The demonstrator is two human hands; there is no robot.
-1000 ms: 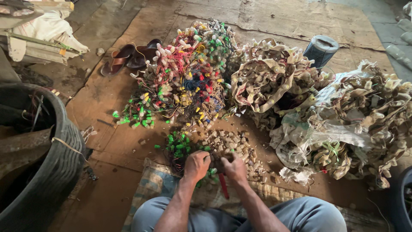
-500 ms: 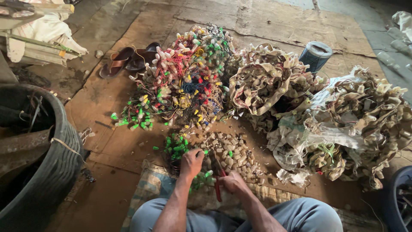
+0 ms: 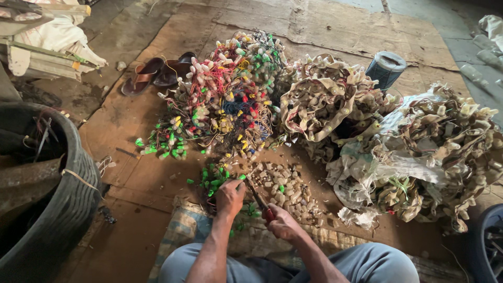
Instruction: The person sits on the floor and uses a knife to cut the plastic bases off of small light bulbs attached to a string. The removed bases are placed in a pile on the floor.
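Both hands (image 3: 230,196) work red-handled cutters (image 3: 260,202) over knobbly sockets (image 3: 285,188).

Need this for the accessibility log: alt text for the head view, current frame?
Seated on the floor, a person's left hand reaches into a small pile of green bulb caps while the right hand grips red-handled cutters. Beyond lie tangled heaps of coloured light strings, beige strings, brown sandals and a tyre at left.

Brown sandals (image 3: 157,73) lie far left on the cardboard sheet (image 3: 335,23). Blue-grey spool (image 3: 385,68) stands far right. Black tub (image 3: 50,209) near left; white sacks (image 3: 52,39) far left.
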